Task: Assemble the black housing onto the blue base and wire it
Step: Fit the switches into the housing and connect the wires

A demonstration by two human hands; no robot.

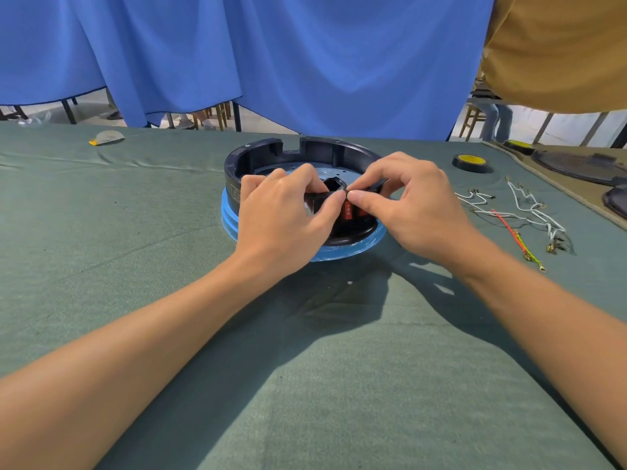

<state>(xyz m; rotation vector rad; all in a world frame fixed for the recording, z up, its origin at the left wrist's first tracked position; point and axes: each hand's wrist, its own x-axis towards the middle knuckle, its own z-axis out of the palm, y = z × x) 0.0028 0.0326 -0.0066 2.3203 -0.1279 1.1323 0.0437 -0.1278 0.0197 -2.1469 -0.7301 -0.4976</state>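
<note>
- Worktop (135, 232): covered with green cloth. A blue curtain (305, 62) hangs behind the far edge, and ochre fabric (559, 45) hangs at the far right corner.
- Black housing (258, 154): a round, open-topped ring seated on the blue base (228, 215). The assembly stands at mid-width of the worktop, nearer the far edge. Only the base's rim shows, below the housing on the left and near sides.
- Left hand (281, 215): fingers curled. Thumb and forefinger pinch the black insert (330, 184) at the housing's near side. The palm covers the housing's near-left wall.
- Right hand (410, 205): fingers curled. Thumb and forefinger pinch the same insert from the right. The two thumb tips almost touch. This hand hides the housing's near-right wall.
- Black insert: it carries red faces (347, 212) turned towards the near edge. The hands hide how it seats in the housing.
- Dark round parts (583, 166): lying at the far right corner, well apart from the housing.
- Loose wires (529, 212): white leads and one red-and-yellow lead (512, 232), lying right of the right hand and untouched.
- Tape roll (470, 162): black with a yellow centre, lying flat between the housing and the dark parts.
- Small grey-and-yellow object (107, 137): near the far left edge; type cannot be determined.
</note>
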